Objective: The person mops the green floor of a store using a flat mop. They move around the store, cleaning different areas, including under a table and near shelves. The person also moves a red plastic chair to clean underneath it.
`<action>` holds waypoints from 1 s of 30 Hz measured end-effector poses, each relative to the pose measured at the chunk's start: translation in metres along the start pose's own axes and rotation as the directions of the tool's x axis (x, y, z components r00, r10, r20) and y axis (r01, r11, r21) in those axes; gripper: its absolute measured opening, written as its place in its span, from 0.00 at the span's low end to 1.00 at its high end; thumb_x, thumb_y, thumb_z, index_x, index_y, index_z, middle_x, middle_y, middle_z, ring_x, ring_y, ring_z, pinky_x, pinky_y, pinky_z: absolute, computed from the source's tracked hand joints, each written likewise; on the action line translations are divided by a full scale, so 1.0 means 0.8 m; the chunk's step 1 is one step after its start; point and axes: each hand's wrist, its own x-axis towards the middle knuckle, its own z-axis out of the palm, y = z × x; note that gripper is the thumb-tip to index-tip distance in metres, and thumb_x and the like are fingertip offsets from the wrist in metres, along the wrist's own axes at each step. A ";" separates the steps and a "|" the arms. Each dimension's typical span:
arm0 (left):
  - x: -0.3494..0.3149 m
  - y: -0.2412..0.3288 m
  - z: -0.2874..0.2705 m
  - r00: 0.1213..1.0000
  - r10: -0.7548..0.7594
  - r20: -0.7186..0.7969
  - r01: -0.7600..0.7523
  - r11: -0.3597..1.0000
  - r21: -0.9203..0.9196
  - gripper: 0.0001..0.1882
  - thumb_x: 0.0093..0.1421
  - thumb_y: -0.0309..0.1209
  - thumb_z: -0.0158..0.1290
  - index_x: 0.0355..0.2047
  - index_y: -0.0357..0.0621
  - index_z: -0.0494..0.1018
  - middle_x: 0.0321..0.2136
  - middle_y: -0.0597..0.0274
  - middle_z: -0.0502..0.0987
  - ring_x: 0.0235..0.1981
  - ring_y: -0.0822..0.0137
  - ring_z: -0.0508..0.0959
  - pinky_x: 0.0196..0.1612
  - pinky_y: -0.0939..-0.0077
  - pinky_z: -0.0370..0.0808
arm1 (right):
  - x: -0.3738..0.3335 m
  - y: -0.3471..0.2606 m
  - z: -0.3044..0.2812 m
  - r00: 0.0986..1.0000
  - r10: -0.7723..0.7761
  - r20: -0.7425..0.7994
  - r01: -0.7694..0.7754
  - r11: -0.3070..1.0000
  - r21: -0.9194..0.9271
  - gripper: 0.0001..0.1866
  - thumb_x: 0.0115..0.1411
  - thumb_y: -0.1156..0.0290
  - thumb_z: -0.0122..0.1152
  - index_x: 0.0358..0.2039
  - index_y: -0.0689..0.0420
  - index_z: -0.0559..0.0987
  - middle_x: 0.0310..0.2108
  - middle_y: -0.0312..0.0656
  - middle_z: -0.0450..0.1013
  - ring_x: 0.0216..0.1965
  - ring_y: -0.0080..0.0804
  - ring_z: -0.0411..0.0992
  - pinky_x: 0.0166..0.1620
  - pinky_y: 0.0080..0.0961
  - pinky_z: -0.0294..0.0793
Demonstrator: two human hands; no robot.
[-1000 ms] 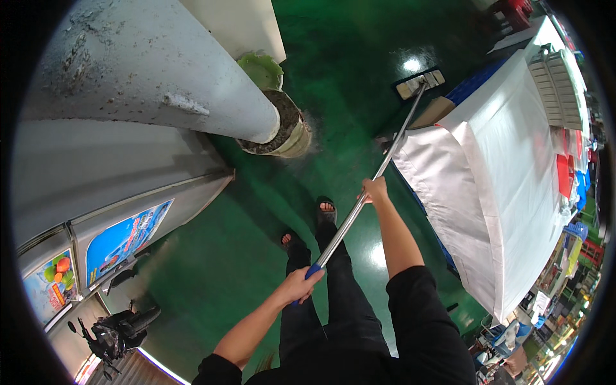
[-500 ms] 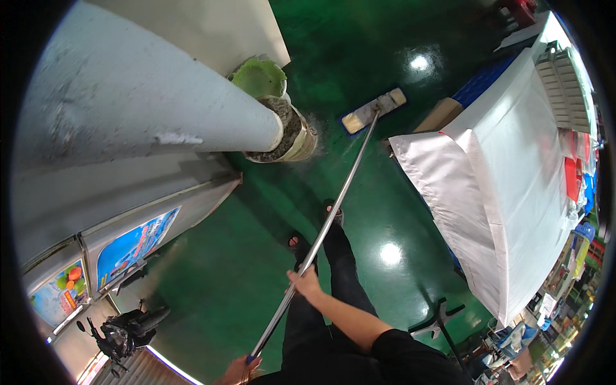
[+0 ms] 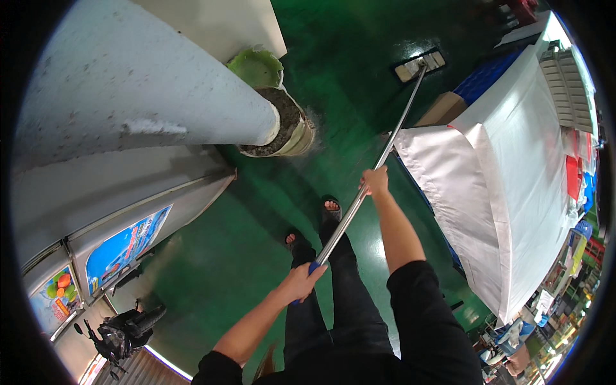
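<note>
Both hands hold a long flat mop (image 3: 351,212) with a silver metal pole. My left hand (image 3: 300,282) is closed round the blue grip at the pole's near end, in front of my legs. Farther up and to the right, my right hand (image 3: 374,181) wraps round the metal shaft. The pole slants away to the upper right, close by the corner of a white cloth cover. At its far end the rectangular mop head (image 3: 420,65), with a pale plate and dark edge, lies flat on the glossy green floor (image 3: 212,269).
A thick grey column (image 3: 141,83) stands in a soil-filled pot (image 3: 298,131) at the left, beside a green-rimmed bucket (image 3: 256,68). White cloth (image 3: 507,179) covers a table on the right, next to a cardboard box (image 3: 443,109). A motorbike (image 3: 122,330) stands lower left.
The mop head has slid away and to the right across the floor. Both hands have moved forward and right with the pole, my left hand coming up from the lower edge.
</note>
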 end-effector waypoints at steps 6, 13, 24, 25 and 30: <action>-0.166 -0.123 -0.043 0.968 -0.241 0.075 0.248 0.964 -0.093 0.21 0.62 0.45 0.44 0.20 0.45 0.59 0.06 0.68 0.60 0.05 0.75 0.60 0.10 0.76 0.60 | -0.224 0.085 0.068 0.974 -0.035 0.222 -0.036 0.951 0.307 0.21 0.49 0.77 0.54 0.38 0.62 0.54 0.18 0.49 0.68 0.13 0.37 0.70 0.12 0.32 0.71; -0.349 -0.120 -0.143 0.831 -0.537 0.145 0.556 0.789 -0.261 0.21 0.60 0.44 0.49 0.17 0.47 0.58 0.08 0.72 0.58 0.07 0.78 0.58 0.10 0.80 0.54 | -0.399 0.066 0.121 0.881 -0.048 0.470 -0.229 0.827 0.514 0.29 0.52 0.71 0.61 0.47 0.60 0.53 0.28 0.46 0.69 0.19 0.32 0.72 0.21 0.29 0.77; -0.257 -0.021 -0.063 0.919 -0.390 0.057 0.392 0.888 -0.241 0.16 0.61 0.42 0.48 0.25 0.44 0.63 0.08 0.71 0.60 0.06 0.78 0.58 0.09 0.79 0.55 | -0.288 -0.016 0.010 0.917 -0.080 0.392 -0.207 0.744 0.636 0.26 0.51 0.79 0.56 0.48 0.69 0.57 0.28 0.49 0.70 0.14 0.37 0.71 0.14 0.28 0.73; -0.226 -0.016 -0.047 0.945 -0.305 0.119 0.326 0.903 -0.279 0.15 0.62 0.42 0.47 0.26 0.45 0.62 0.08 0.72 0.60 0.07 0.79 0.59 0.09 0.80 0.55 | -0.203 0.035 0.032 0.946 -0.148 0.287 -0.059 0.794 0.606 0.13 0.50 0.82 0.56 0.36 0.71 0.67 0.23 0.47 0.71 0.13 0.37 0.72 0.12 0.26 0.70; -0.122 0.013 0.054 0.951 -0.051 0.306 0.214 0.821 -0.529 0.18 0.60 0.46 0.49 0.25 0.49 0.58 0.11 0.74 0.57 0.08 0.80 0.58 0.11 0.82 0.57 | -0.089 -0.006 -0.064 0.993 -0.076 0.094 0.043 0.949 0.312 0.07 0.50 0.79 0.54 0.24 0.69 0.66 0.16 0.45 0.67 0.10 0.34 0.68 0.10 0.26 0.67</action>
